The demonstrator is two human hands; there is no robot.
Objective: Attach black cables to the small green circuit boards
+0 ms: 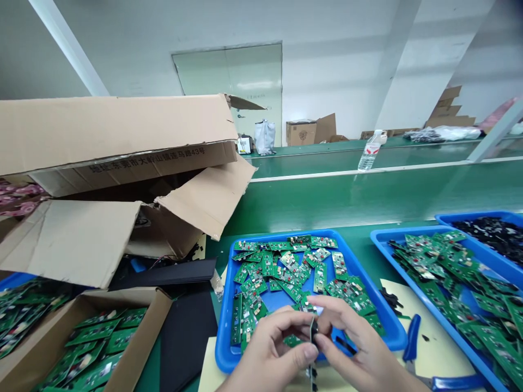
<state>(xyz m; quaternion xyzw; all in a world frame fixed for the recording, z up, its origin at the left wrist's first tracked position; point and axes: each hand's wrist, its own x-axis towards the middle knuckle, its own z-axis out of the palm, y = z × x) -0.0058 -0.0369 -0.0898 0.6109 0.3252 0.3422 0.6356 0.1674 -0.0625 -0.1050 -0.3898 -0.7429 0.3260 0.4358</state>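
A tray (223,321) is sitting on the bench (310,245), with boards (286,272) lying in it. The left hand (269,354) and right hand (359,348) are pinching a small part (313,332) above its near side. To the right, a second tray (392,245) is resting partly on a paper sheet (429,337), with pliers (412,340) lying on the sheet between the trays. A third tray (469,215) is sitting behind the second. To the left, foam sheets (188,332) are lying between the first tray and a box of boards (126,296), while a torn carton (114,136) is sitting behind them. A bottle (370,152) is standing beyond the bench.
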